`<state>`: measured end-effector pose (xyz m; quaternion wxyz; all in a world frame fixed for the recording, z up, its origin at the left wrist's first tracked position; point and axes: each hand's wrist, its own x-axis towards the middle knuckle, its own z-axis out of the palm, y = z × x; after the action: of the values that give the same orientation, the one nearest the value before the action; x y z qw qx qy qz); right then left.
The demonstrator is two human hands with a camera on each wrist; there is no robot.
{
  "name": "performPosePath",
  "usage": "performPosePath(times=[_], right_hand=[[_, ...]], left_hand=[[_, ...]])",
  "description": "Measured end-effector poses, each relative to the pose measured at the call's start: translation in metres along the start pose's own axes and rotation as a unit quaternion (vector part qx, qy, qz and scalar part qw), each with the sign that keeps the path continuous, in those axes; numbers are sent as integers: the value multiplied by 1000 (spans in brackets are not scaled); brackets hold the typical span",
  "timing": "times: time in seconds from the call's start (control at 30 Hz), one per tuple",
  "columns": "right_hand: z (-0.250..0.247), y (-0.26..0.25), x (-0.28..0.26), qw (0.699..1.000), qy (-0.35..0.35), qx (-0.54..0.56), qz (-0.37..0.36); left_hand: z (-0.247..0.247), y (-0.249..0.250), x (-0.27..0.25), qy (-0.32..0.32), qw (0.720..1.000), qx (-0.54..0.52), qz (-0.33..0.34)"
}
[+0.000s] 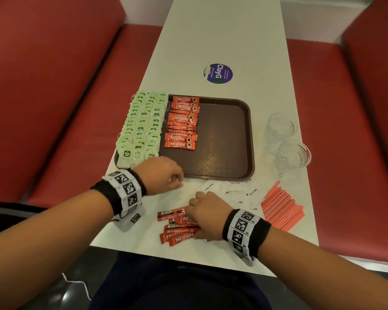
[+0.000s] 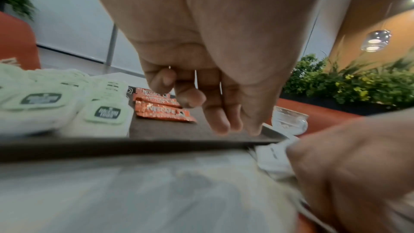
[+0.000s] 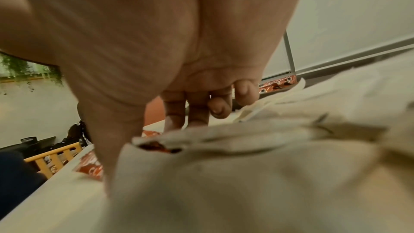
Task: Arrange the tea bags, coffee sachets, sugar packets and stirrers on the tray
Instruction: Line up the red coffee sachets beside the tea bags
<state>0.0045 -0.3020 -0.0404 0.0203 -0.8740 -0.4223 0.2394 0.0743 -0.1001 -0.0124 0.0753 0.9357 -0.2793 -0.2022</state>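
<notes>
The brown tray (image 1: 224,157) holds rows of green tea bags (image 1: 141,126) on its left side. Beside them lies a column of red coffee sachets (image 1: 183,121). Loose coffee sachets (image 1: 177,229) are piled on the table near its front edge. My right hand (image 1: 202,213) spans that pile, fingers on its far side and thumb (image 3: 112,139) on its near side, pinching it. My left hand (image 1: 166,177) hangs at the tray's front rim (image 2: 134,145) with loosely curled fingers (image 2: 215,112), holding nothing. White sugar packets (image 1: 233,191) and red stirrers (image 1: 280,206) lie to the right.
Two clear glasses (image 1: 280,126) (image 1: 293,155) stand right of the tray near the table's right edge. A round purple sticker (image 1: 217,73) is on the white table behind the tray. Red bench seats (image 1: 54,108) flank the table on both sides.
</notes>
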Motion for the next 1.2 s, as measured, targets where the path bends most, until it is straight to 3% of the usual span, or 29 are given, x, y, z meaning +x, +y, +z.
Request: performPosePath(times=[0.2, 0.33, 0.7, 0.93, 1.07, 1.2], right_hand=[[-4, 2, 14, 998, 24, -2, 58], [-9, 3, 22, 997, 20, -12, 79], [-15, 4, 32, 994, 30, -16, 103], [-30, 21, 29, 963, 100, 178, 174], [-37, 37, 26, 945, 174, 221, 167], [-49, 44, 26, 937, 206, 245, 141]], left_hand=[[27, 5, -26, -96, 995, 1, 14], [34, 8, -28, -120, 993, 15, 0], [24, 1, -27, -75, 996, 53, -13], [-5, -26, -25, -1, 999, -27, -47], [-18, -40, -22, 37, 995, -58, -71], [-27, -32, -13, 48, 994, -82, -50]])
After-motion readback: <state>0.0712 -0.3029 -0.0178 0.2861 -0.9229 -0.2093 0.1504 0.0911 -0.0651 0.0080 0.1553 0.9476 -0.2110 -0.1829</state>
